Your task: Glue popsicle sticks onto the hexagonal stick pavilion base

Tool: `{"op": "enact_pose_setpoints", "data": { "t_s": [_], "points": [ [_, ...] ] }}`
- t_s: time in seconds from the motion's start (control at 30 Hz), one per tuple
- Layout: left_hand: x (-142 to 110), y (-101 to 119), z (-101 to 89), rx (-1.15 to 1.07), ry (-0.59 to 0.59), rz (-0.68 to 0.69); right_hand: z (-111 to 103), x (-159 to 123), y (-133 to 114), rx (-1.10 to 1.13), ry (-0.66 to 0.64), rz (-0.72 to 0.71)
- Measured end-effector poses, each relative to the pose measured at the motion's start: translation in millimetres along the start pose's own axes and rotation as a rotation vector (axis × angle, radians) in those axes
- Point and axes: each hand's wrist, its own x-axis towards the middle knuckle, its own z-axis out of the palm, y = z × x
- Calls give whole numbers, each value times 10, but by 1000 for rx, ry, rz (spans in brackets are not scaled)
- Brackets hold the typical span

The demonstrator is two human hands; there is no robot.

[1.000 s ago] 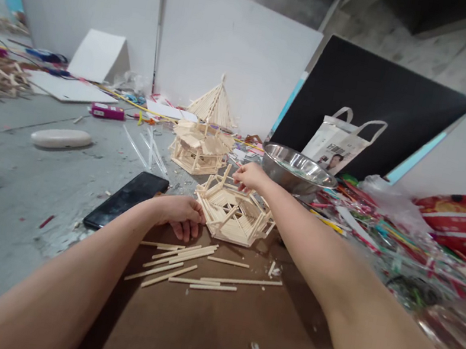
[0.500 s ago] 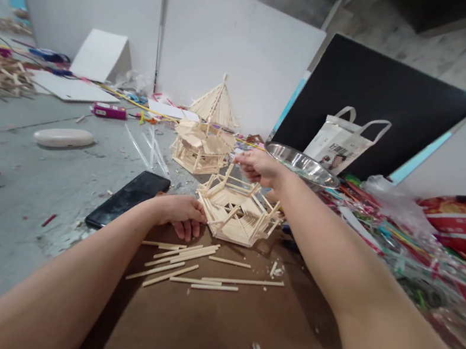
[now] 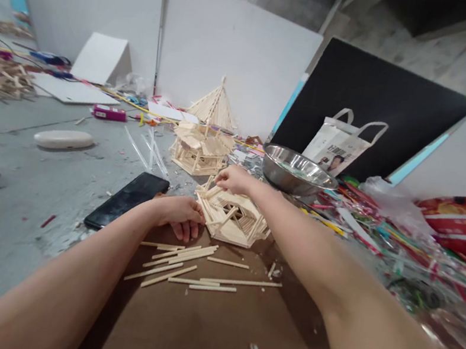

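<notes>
A small hexagonal frame of pale wooden sticks (image 3: 234,218) stands on a brown board (image 3: 210,327). My left hand (image 3: 181,214) rests on the board with fingers curled down, touching the frame's left edge. My right hand (image 3: 234,179) is over the frame's far left corner, fingers pinched on an upright stick there. Several loose sticks (image 3: 181,262) lie on the board just in front of my left hand.
A finished stick pagoda (image 3: 205,133) stands behind the frame. A black phone (image 3: 127,200) lies left of it, a steel bowl (image 3: 297,171) and a white tote bag (image 3: 343,141) to the right. Coloured plastic packets (image 3: 388,238) crowd the right side. A white oval case (image 3: 62,139) lies on the grey floor.
My right hand rose above the frame's far side half a second ago, then came down and left onto the frame's far left corner. The left hand stayed put.
</notes>
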Motion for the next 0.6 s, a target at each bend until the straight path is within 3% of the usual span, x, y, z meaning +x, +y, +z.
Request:
{"op": "enact_pose_setpoints", "data": {
  "t_s": [0.2, 0.37, 0.53, 0.6],
  "points": [
    [-14, 38, 14, 9, -7, -26, 75, 144, -39, -100, -98, 29],
    [-41, 53, 28, 19, -3, -26, 55, 96, -89, -67, -172, 53],
    [-33, 57, 34, 26, 8, -29, -213, -182, -106, 70, -142, 33],
    [-45, 72, 36, 27, 14, -25, -362, -400, -98, 221, -21, 13]
  ]
}}
